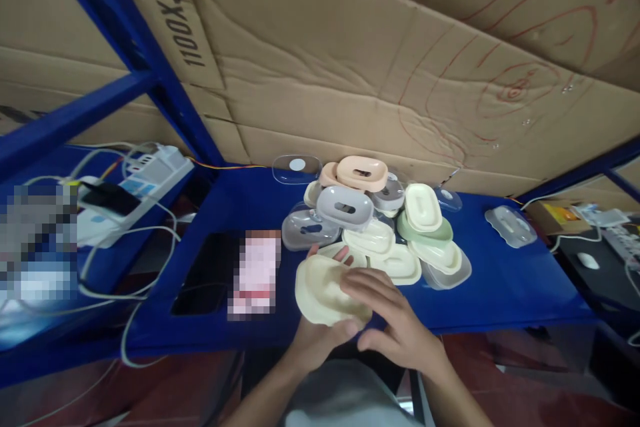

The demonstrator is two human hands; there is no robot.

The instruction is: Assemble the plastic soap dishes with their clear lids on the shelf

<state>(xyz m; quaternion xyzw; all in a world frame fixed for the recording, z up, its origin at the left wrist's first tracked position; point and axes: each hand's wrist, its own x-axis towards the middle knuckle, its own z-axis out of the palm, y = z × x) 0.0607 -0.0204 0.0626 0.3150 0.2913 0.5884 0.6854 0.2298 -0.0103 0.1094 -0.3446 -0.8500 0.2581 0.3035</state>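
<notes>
My left hand (pixel 323 340) grips a cream plastic box (pixel 320 287) from below, thumb at its near edge and fingertips showing behind it. With fingers spread, my right hand (pixel 385 313) lies over the right side of the same box; its fingertips touch or hover just above the surface, I cannot tell which. Just beyond lies a heap of similar oval plastic pieces: a grey lid with a slot (pixel 345 207), a peach lid with a slot (pixel 363 173), a cream tray (pixel 423 207), a green box (pixel 435 232) and a grey box (pixel 310 230).
A dark flat panel (pixel 203 273) lies left on the blue table (pixel 520 287), beside a blurred-out pink item (pixel 257 270). Clear covers (pixel 287 173) rest at the back. A clear wavy-edged piece (pixel 511 227) lies right. Cardboard (pixel 320 67) walls the back; a power strip (pixel 155 180) with cables stands left.
</notes>
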